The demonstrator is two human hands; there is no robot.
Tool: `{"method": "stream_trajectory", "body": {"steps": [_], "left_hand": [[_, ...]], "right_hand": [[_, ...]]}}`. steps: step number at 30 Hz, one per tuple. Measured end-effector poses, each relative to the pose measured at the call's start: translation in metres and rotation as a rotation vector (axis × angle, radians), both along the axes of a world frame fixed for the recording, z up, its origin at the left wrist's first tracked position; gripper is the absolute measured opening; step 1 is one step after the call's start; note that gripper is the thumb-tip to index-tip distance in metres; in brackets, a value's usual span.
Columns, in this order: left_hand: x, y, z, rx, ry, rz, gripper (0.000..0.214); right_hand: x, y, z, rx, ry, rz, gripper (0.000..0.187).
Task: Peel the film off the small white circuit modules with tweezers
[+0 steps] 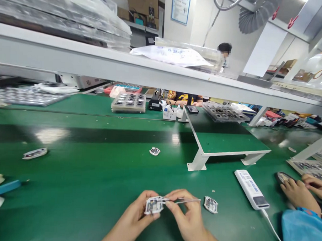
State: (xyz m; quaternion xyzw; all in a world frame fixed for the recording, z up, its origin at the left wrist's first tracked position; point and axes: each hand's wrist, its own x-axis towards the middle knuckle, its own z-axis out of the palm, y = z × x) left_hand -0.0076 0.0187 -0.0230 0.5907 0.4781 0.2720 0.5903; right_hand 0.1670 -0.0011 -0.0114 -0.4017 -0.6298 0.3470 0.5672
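My left hand [137, 216] is closed around a small white circuit module [154, 204], held just above the green table near the front edge. My right hand [187, 214] pinches thin metal tweezers [185, 200], whose tips touch the module's right side. A second, similar module [210, 204] lies on the table just right of my right hand. Two more small parts lie farther out: one part [154, 151] at mid-table and another part [34, 153] at the left.
A white device with a cable [251, 189] lies to the right. A co-worker's hands [300, 192] and blue sleeve [304, 231] are at the far right. A raised green shelf [224, 139] stands mid-right. Stacked component trays [128, 102] sit at the back, an overhead shelf [126, 67] above.
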Motion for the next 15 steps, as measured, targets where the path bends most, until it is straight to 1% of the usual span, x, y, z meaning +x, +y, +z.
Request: {"method": "stream_trajectory", "body": {"steps": [1, 3, 4, 5, 6, 9, 12, 13, 14, 15], "left_hand": [[-0.004, 0.009, -0.001, 0.038, 0.054, 0.002, 0.04], [-0.015, 0.033, -0.004, 0.144, 0.195, 0.053, 0.046], [-0.022, 0.048, -0.007, 0.187, 0.246, 0.097, 0.049], [-0.031, 0.064, -0.01, 0.324, 0.394, 0.17, 0.05], [-0.04, 0.081, -0.013, 0.379, 0.461, 0.234, 0.05], [-0.064, 0.129, -0.021, 0.476, 0.589, 0.376, 0.054], [-0.073, 0.161, -0.021, 0.536, 0.71, 0.5, 0.07], [-0.072, 0.167, -0.02, 0.565, 0.733, 0.503, 0.076], [-0.069, 0.171, -0.02, 0.599, 0.745, 0.477, 0.081], [-0.065, 0.175, -0.019, 0.634, 0.746, 0.423, 0.083]], "right_hand": [[0.001, 0.0, 0.0, 0.025, -0.015, -0.008, 0.005], [0.002, 0.0, -0.001, 0.094, -0.049, -0.019, 0.007], [0.002, 0.001, -0.001, 0.135, -0.067, -0.024, 0.009], [0.002, 0.001, -0.002, 0.179, -0.081, -0.025, 0.01], [0.002, 0.002, -0.003, 0.223, -0.092, -0.024, 0.01], [-0.001, 0.005, -0.006, 0.332, -0.096, -0.025, 0.01], [-0.005, 0.009, -0.011, 0.395, -0.081, -0.041, 0.006], [-0.006, 0.01, -0.012, 0.403, -0.074, -0.049, 0.006], [-0.007, 0.011, -0.014, 0.406, -0.065, -0.056, 0.006], [-0.008, 0.011, -0.015, 0.405, -0.056, -0.061, 0.006]]}}
